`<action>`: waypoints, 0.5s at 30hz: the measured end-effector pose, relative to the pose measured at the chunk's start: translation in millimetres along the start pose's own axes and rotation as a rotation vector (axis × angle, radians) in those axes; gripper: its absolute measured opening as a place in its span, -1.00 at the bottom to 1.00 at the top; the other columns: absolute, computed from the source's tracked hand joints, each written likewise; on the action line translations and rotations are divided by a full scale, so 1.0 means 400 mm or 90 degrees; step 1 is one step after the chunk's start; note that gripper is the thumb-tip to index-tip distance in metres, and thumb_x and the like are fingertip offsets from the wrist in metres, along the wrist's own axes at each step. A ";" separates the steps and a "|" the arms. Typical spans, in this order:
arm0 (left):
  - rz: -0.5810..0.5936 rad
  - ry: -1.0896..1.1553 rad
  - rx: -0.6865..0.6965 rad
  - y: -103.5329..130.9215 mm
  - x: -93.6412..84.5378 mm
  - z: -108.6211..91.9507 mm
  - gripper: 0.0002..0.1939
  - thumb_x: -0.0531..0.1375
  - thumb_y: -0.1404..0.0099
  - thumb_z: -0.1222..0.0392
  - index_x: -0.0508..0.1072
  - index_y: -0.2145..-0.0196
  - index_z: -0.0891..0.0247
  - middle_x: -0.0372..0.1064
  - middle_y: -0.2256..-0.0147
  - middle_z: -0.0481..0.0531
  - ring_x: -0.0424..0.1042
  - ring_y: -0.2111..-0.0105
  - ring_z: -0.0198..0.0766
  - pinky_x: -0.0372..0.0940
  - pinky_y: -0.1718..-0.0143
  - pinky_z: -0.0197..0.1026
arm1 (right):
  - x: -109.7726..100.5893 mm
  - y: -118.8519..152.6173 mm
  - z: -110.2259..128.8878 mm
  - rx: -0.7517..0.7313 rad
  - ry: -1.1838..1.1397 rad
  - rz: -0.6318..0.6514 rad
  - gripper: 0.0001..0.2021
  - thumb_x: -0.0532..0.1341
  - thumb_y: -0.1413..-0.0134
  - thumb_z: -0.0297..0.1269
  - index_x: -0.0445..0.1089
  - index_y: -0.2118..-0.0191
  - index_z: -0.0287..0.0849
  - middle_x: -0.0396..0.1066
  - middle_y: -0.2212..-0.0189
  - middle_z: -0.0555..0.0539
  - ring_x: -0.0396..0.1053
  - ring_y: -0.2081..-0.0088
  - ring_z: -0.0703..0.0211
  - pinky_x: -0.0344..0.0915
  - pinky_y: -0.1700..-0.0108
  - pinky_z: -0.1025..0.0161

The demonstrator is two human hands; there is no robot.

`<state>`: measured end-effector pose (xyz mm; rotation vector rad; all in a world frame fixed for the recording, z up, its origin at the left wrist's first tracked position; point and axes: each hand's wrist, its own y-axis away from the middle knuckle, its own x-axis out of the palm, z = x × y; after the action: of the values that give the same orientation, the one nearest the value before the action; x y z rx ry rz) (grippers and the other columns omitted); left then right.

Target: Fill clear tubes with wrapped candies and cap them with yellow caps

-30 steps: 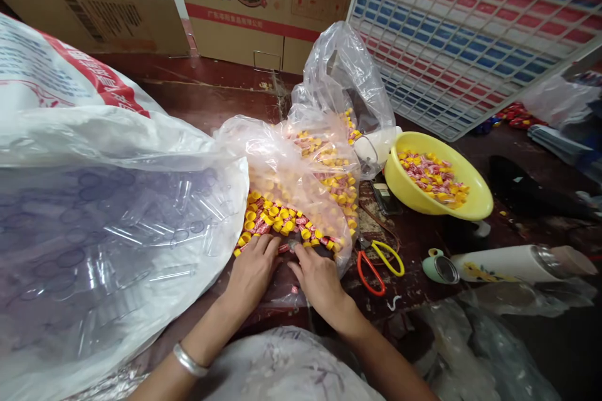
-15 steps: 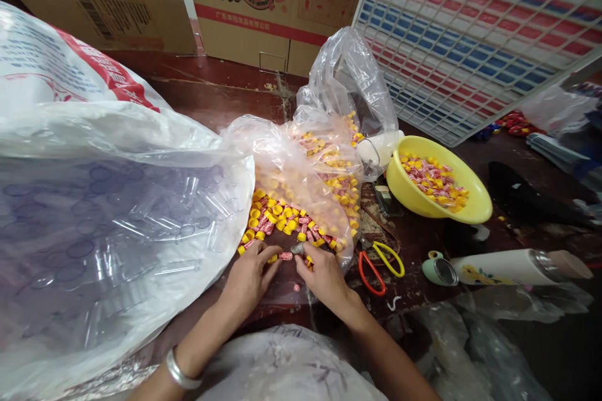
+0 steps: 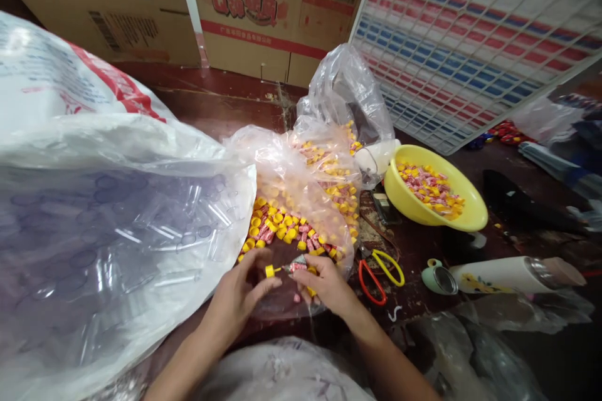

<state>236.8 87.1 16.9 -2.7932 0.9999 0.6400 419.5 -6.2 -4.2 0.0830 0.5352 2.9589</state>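
Note:
My left hand (image 3: 244,285) has its thumb and forefinger spread. Between them is a small yellow cap (image 3: 269,271) with a thin stem pointing right; the fingertips look apart from it. My right hand (image 3: 324,282) is closed on a small red-and-white patterned tube (image 3: 298,267). Something grey covers or lies at its fingertips, too small to make out. More yellow pieces (image 3: 311,279) show under the right fingers. Just beyond both hands, many yellow-capped red-and-white tubes (image 3: 305,235) spill from a clear plastic bag (image 3: 277,156).
On the left lies a large white sack (image 3: 197,144) of clear plastic tubes. To the right are scissors (image 3: 386,266), a yellow basin (image 3: 475,213) with more capped pieces, a flask (image 3: 493,274) and a white wire rack (image 3: 423,75). Cardboard boxes (image 3: 263,44) stand behind.
My left fingers have spread from a pinch near a red-and-white tube. The right hand now grips such a tube, and a stemmed yellow cap shows between the hands. The view has shifted slightly.

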 end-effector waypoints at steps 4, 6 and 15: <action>0.033 -0.004 0.146 -0.026 -0.018 -0.078 -0.85 0.24 -0.30 0.01 0.46 0.27 0.10 0.47 0.42 -0.08 0.44 0.45 -0.26 0.37 0.40 -0.27 | -0.011 0.025 0.096 -0.042 -0.121 0.004 -0.57 0.28 -0.11 0.16 0.36 0.29 -0.17 0.33 0.63 0.10 0.18 0.71 0.40 -0.06 0.72 0.46; 0.049 -0.006 0.226 -0.078 -0.030 -0.122 -0.87 0.22 -0.33 0.02 0.47 0.26 0.08 0.45 0.43 -0.07 0.43 0.47 -0.26 0.35 0.44 -0.29 | -0.060 0.014 0.168 -0.119 -0.133 -0.036 -0.58 0.32 -0.07 0.13 0.37 0.27 -0.17 0.28 0.63 0.12 0.13 0.71 0.41 -0.08 0.72 0.46; 0.051 -0.125 0.305 -0.622 0.040 -0.479 -0.86 0.24 -0.14 0.41 0.49 0.29 0.32 0.46 0.46 -0.03 0.46 0.44 -0.26 0.33 0.39 -0.27 | -0.523 -0.322 0.498 -0.313 0.267 -0.425 -0.83 0.31 0.06 -0.21 0.34 0.41 -0.18 0.31 0.63 0.10 0.25 0.60 0.32 0.15 0.57 0.42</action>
<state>471.3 225.9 173.8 -2.2417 1.0633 0.5771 657.5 152.4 130.6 -0.6398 -0.1339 2.3445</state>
